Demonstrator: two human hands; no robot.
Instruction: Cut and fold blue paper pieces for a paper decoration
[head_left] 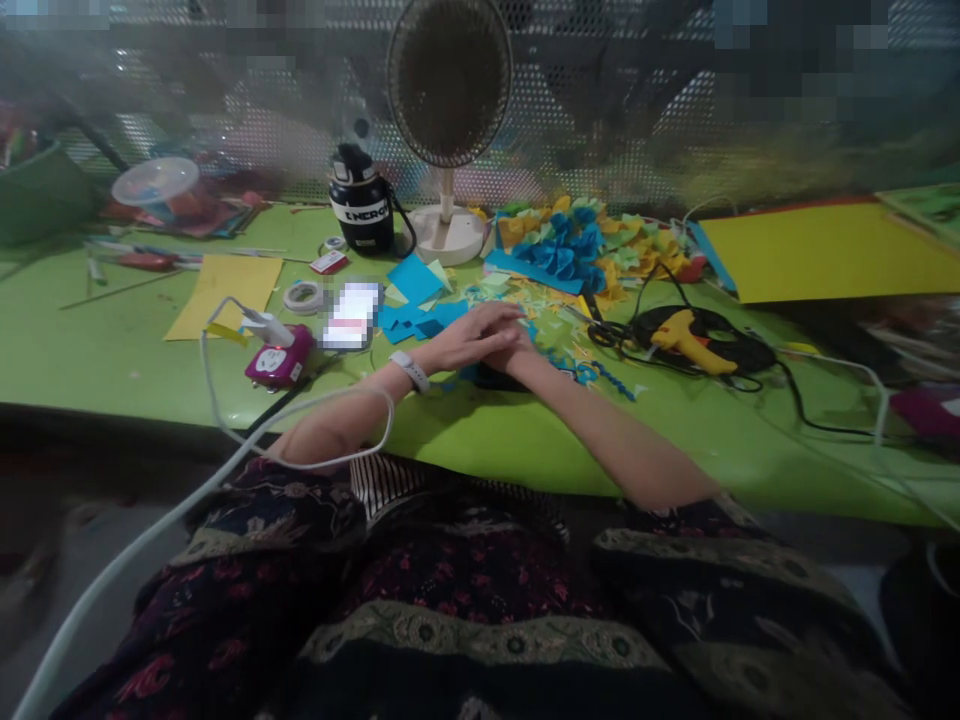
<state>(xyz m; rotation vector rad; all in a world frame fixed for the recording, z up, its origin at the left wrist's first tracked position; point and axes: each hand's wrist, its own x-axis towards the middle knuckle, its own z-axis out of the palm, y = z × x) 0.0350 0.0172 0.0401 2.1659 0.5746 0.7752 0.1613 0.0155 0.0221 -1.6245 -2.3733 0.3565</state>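
My left hand (471, 335), with a pale band (409, 371) on its wrist, lies across my right hand, its fingers stretched out. My right hand (511, 350) rests below it, and most of its fingers are hidden. Under the crossed hands sits a dark object (495, 380), mostly covered, whose kind I cannot make out. Blue paper pieces (420, 320) lie just beyond my left hand. A strip of small blue pieces (611, 380) is to the right of my right wrist. Scissors (592, 322) lie among the paper scraps, partly hidden.
On the green table (450, 430) stand a fan (450, 90) and a black bottle (363, 205). A phone (351, 315), tape roll (304, 296) and purple plug adapter (279, 358) lie left. A yellow glue gun (690, 342), cables and yellow sheets (832, 245) lie right. A white cable (150, 540) crosses my left arm.
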